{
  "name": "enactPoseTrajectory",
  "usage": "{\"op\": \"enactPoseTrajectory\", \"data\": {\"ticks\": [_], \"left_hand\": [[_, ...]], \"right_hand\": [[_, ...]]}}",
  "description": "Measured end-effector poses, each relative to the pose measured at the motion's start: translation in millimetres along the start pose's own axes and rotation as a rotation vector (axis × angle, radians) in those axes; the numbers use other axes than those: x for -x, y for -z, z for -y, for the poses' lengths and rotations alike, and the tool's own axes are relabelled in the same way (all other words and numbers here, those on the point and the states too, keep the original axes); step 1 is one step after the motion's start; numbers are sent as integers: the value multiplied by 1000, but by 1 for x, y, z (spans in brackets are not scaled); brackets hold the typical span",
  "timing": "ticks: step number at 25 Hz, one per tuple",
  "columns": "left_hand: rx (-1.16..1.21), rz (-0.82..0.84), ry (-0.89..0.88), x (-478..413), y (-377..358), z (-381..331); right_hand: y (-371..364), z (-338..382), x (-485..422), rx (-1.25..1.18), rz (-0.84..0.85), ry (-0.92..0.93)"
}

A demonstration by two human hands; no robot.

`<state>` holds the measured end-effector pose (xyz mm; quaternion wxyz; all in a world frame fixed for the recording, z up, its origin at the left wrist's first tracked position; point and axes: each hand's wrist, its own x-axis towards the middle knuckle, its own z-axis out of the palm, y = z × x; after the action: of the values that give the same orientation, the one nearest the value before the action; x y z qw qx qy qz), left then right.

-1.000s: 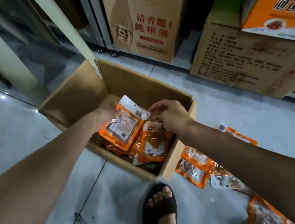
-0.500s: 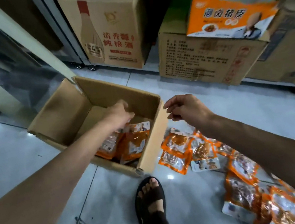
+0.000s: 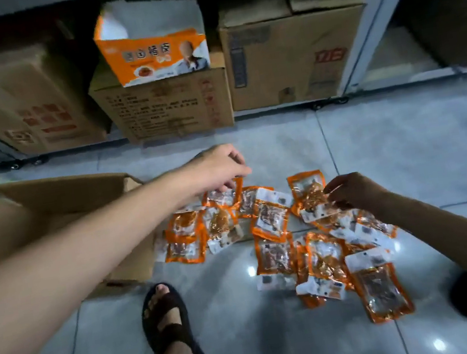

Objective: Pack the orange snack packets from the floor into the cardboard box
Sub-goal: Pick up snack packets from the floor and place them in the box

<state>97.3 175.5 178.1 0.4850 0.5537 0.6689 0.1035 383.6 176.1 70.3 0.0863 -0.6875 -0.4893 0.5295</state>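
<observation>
two hands (image 3: 218,165) (image 3: 352,191) over orange snack packets (image 3: 270,220), one cardboard box (image 3: 54,203).

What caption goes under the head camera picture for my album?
Both hands, left hand and right hand, reach for orange snack packets scattered on the floor beside the cardboard box.

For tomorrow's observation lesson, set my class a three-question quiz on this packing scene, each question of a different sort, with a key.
1. True or false: the left hand is inside the cardboard box.
2. Which hand touches a packet at the far right of the packets on the floor?
A. left
B. right
C. neither
3. Fill in: the foot nearest the box wears a dark ____.

Key
1. False; it reaches over the packets.
2. B, the right hand.
3. Sandal.
</observation>
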Motion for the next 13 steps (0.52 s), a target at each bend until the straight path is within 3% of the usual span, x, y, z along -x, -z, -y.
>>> {"op": "enactPoseTrajectory", "data": {"ticks": [4, 7, 10, 13], "left_hand": [[-197, 39, 107, -44, -87, 25], [-260, -14, 203, -75, -130, 49], [-261, -51, 269, -109, -159, 76], [-283, -91, 313, -141, -181, 105]], "right_hand": [[-13, -124, -11, 136, 53, -192], [-64, -167, -15, 266, 168, -155], [-113, -176, -26, 388, 38, -170], [-135, -163, -30, 234, -231, -311]]}}
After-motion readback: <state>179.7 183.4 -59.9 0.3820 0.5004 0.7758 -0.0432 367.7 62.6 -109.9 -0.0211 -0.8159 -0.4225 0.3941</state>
